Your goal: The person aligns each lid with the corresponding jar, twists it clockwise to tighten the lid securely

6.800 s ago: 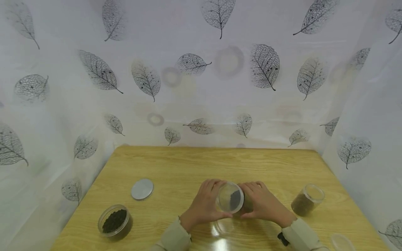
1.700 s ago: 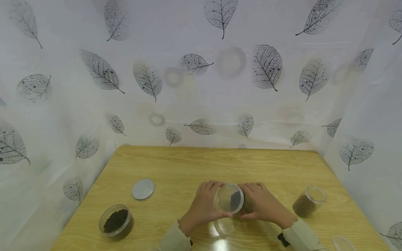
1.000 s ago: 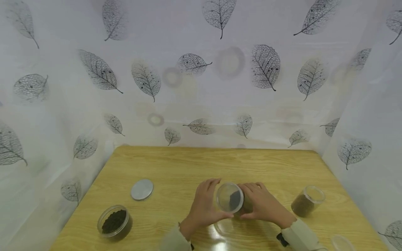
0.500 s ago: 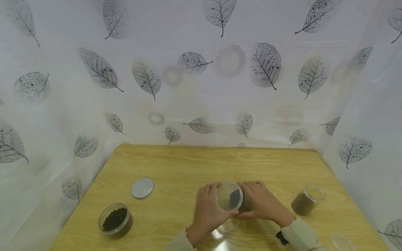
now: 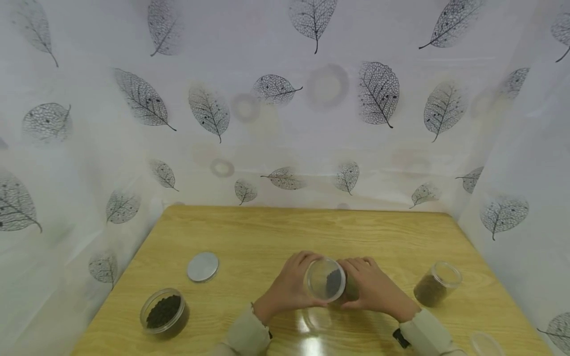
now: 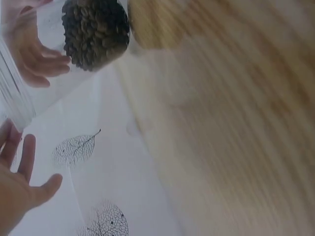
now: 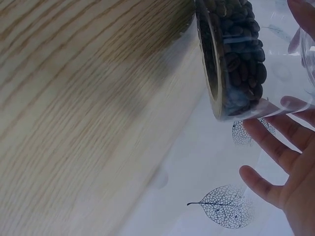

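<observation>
A clear jar (image 5: 317, 283) with dark coffee beans (image 6: 95, 32) at its base end is held tilted over the table, its round mouth end facing the head camera. My left hand (image 5: 288, 287) grips around the mouth end, thumb below and fingers above. Around the bean-filled body, my right hand (image 5: 376, 289) holds the jar from the other side. Ridges show near the mouth in the left wrist view; whether a clear lid covers it, I cannot tell. The right wrist view has the right hand's fingers (image 7: 269, 142) against the jar's wall.
On the left stand a clear tub (image 5: 151, 332) of dark beans and, behind it, a flat silver lid (image 5: 203, 267). Toward the right is another clear jar (image 5: 431, 290), partly filled with brown contents. A translucent lid (image 5: 486, 344) lies at the front right of the wooden table (image 5: 249, 230).
The left hand loosened from the jar's mouth end, turned with its fingers more upright, then swung back to grip around it. The right hand and the jar stay in about the same place.
</observation>
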The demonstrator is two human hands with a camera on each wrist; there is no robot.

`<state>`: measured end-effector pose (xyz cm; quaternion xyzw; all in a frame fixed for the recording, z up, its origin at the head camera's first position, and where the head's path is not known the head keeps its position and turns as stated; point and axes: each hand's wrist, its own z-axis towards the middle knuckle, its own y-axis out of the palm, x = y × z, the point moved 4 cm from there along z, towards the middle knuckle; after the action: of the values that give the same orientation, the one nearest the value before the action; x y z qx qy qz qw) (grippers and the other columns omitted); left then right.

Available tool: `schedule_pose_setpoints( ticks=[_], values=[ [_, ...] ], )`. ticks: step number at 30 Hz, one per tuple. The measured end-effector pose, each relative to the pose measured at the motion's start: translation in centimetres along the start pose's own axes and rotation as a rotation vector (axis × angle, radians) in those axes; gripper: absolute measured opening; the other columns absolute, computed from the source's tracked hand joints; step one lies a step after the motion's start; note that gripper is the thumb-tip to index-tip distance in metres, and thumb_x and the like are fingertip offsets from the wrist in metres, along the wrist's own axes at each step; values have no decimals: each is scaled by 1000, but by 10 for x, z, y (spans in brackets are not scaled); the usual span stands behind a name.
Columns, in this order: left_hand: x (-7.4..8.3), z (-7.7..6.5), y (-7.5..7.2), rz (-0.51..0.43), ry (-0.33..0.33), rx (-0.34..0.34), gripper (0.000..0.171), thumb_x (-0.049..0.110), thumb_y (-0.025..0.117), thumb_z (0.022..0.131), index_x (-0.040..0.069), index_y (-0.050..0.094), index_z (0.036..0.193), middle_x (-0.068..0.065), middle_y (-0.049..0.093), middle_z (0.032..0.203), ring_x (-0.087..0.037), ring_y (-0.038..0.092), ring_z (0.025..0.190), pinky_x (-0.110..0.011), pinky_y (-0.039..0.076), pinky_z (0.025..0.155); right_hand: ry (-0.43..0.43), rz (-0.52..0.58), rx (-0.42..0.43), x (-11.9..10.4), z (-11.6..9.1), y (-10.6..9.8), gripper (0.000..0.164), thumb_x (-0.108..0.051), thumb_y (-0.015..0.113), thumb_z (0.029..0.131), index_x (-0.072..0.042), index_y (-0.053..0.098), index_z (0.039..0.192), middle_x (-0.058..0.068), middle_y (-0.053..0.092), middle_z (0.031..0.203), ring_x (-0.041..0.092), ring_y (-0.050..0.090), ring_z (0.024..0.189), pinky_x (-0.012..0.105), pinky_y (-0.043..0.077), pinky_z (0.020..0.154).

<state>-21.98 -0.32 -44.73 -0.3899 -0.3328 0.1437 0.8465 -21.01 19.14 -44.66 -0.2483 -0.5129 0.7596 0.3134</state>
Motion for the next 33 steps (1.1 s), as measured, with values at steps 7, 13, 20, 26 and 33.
schedule_pose_setpoints(
  ticks=[7,13,20,26,33],
  values=[
    [-6,5,-4,-26,63,-90,97,41,89,53,17,43,135,2,47,131,-15,42,121,-39,40,104,-7,-8,-3,-1,1,1,94,-57,81,55,-6,51,127,4,61,118,22,57,107,49,46,90],
    [-8,10,-9,14,114,-140,100,40,90,50,18,44,137,3,50,134,-14,42,119,-39,38,104,-1,-3,-13,-1,2,1,92,-57,81,56,-6,52,126,4,61,118,22,57,107,49,46,89],
    [-8,12,-8,43,111,-158,106,43,89,50,19,39,140,4,48,136,-13,41,119,-40,35,105,5,-16,-12,0,2,1,92,-58,81,55,-5,52,125,5,61,117,22,58,106,48,46,88],
    [7,4,-6,131,-29,-47,111,56,83,55,13,32,143,-1,42,139,-19,37,124,-45,32,106,-5,-20,12,0,1,1,91,-59,80,56,-6,53,125,4,62,117,21,58,105,49,47,88],
    [24,-4,-2,241,-210,96,105,67,76,55,11,40,137,-3,50,130,-20,41,116,-48,31,105,-18,-10,56,-2,0,0,91,-59,81,55,-7,53,125,2,62,116,20,59,104,48,47,87]
  ],
)
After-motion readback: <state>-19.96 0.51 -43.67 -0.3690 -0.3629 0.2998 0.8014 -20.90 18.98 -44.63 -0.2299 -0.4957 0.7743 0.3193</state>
